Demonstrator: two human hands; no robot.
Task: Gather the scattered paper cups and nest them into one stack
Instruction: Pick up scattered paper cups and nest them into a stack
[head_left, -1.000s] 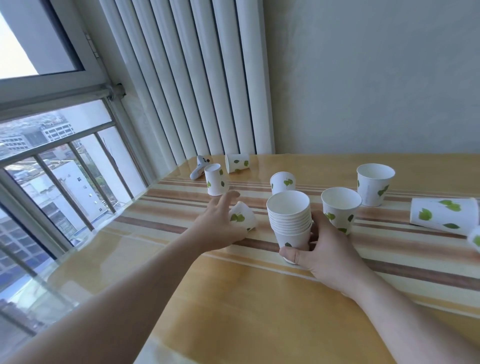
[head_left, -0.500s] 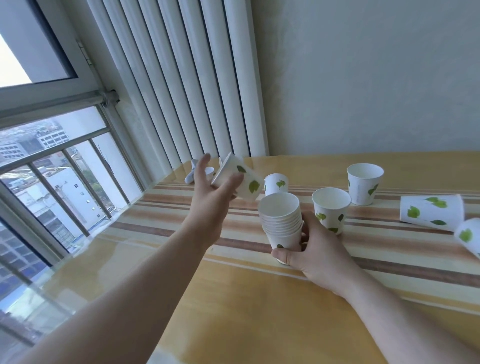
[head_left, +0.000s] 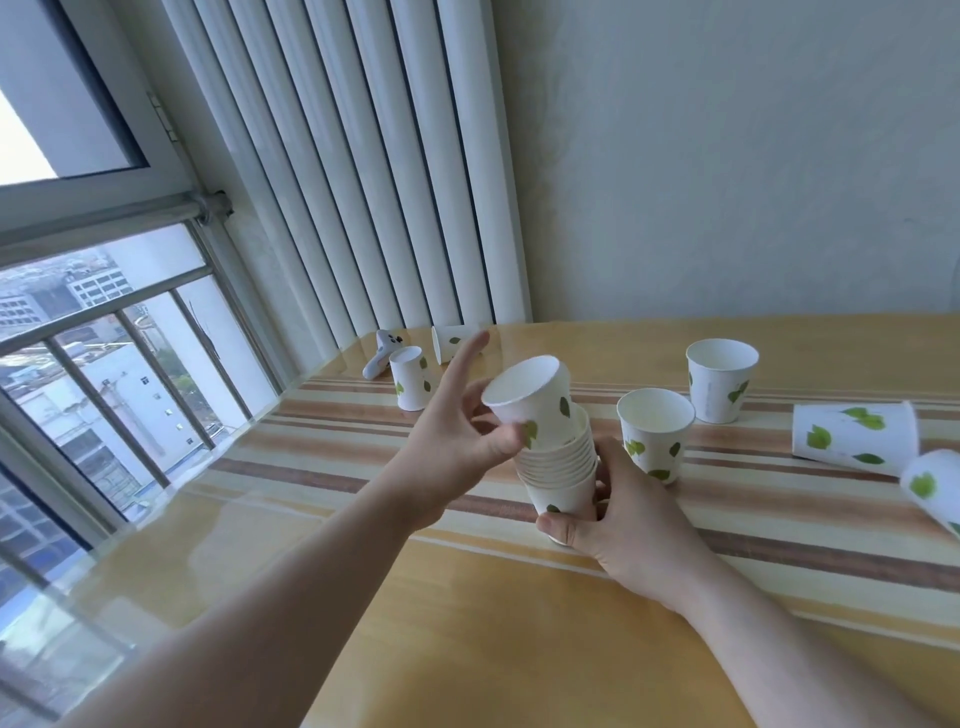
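Note:
My right hand (head_left: 621, 517) grips the base of a stack of white paper cups (head_left: 563, 470) with green leaf prints, standing on the table. My left hand (head_left: 457, 436) holds one more cup (head_left: 535, 402), tilted, with its bottom partly inside the stack's top. Loose cups lie around: an upright one (head_left: 655, 434) just right of the stack, another upright (head_left: 721, 379) behind it, one on its side (head_left: 852, 436) at the right, one at the right edge (head_left: 932, 486), one upside down (head_left: 411, 378) at the back left and one lying by the wall (head_left: 451, 343).
The wooden table (head_left: 467, 634) has a striped runner across it. A small white device (head_left: 379, 353) lies at the back left corner. A radiator (head_left: 363, 182) and a window with railing (head_left: 104, 364) stand along the left; a plain wall is behind.
My left hand picked a cup up off the table, carried it right and turned it mouth up, and now lowers it into the stack. My right hand has kept hold of the stack.

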